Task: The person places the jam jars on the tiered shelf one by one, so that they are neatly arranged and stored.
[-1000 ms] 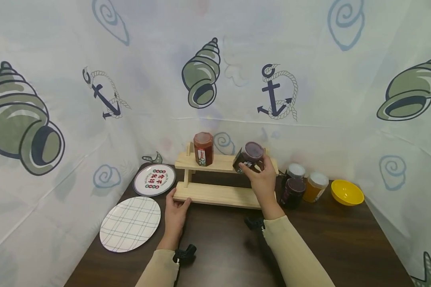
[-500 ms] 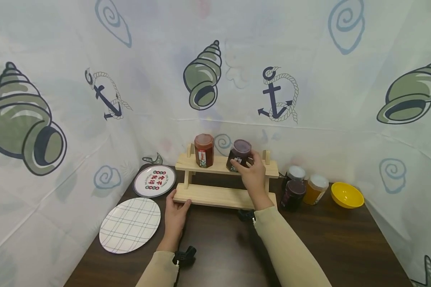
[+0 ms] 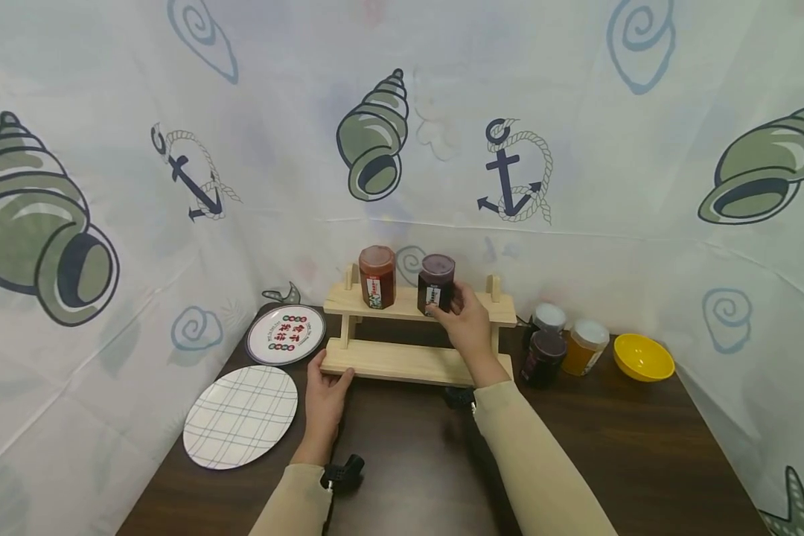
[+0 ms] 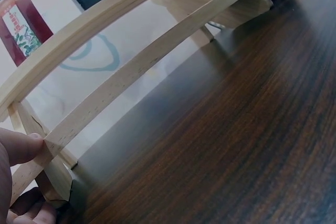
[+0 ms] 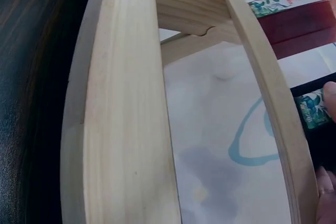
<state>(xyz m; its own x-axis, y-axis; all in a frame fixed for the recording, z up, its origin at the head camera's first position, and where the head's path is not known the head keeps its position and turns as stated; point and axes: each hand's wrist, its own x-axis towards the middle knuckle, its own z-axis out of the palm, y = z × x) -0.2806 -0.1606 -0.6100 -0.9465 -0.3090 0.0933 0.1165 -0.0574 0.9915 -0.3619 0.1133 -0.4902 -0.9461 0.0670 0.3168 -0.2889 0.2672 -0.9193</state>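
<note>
A two-tier wooden rack stands at the back of the table. My left hand grips the left end of its lower board; in the left wrist view the thumb lies on the board's front edge and fingers curl below. On the upper tier stands a dark purple jam jar, upright, held at its right side by my right hand. The right wrist view catches only a strip of that jar's label beside the fingertips. To its left, a gap apart, is a red jam jar.
Right of the rack stand a dark jar, a white-lidded jar behind it, an amber jar and a yellow bowl. On the left lie a plate with red characters and a checked plate.
My right hand has carried the dark purple jar leftward along the upper tier, from tilted to upright, nearer the red jar. The left hand keeps its grip on the rack.
</note>
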